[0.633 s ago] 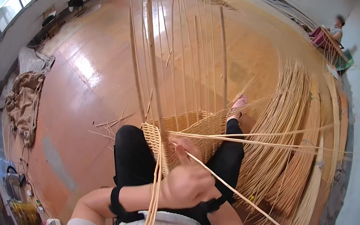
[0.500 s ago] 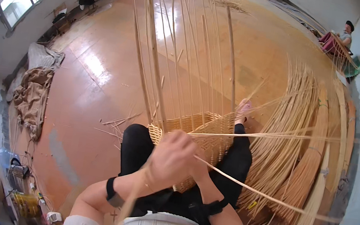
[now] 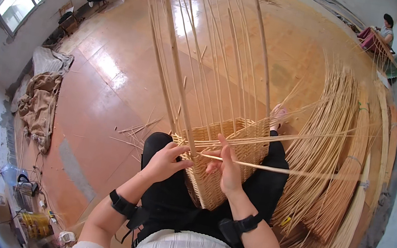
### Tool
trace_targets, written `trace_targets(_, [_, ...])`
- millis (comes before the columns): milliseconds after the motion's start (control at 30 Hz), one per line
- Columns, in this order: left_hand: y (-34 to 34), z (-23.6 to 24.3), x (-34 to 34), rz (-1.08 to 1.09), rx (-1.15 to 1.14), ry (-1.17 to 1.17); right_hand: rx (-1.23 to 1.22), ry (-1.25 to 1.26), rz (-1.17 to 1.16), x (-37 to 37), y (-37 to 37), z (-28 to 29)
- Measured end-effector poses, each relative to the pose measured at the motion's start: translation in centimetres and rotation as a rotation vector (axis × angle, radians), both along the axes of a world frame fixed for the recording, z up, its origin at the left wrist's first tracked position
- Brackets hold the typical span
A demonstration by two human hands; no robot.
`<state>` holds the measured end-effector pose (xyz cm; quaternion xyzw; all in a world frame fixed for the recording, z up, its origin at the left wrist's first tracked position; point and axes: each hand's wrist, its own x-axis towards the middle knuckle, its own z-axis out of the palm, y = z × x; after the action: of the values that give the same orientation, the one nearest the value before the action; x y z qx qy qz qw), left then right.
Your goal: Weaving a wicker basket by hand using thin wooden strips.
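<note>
Basket edge (image 3: pixel 199 186) adjoins left fingers (image 3: pixel 177 150), spread; right fingers (image 3: pixel 226 154) touch strand (image 3: pixel 274 169), grip unclear; floor (image 3: pixel 105 92) extends leftward.

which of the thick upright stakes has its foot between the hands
The near-corner stake of the woven basket: its foot stands between the left hand and the right hand, while the other thick stakes stand farther back.

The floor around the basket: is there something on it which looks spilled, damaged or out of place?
Yes. Short stick pieces lie loose and crisscrossed left of the woven basket, unlike the long rods gathered on the right. Also, a grey patch breaks the reddish floor; whether damage or repair, I cannot tell.
</note>
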<state>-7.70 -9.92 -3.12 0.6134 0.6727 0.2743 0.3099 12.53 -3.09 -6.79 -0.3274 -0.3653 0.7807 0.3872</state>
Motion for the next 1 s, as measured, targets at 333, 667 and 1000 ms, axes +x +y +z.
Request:
trace_targets(333, [1.2,-1.5,-2.0,-0.1,-0.159,-0.325,0.516,-0.333,-0.383,-0.9,-6.0,1.2])
trace_targets(667, [-4.2,-1.5,-1.1,0.094,0.392,-0.046,1.496,-1.028,-0.09,-6.9,-5.5,7.2])
trace_targets(1000, [-2.1,-3.3,-3.7,0.57,-0.173,-1.354,1.123,-1.149,0.123,-5.1,-0.4,4.5])
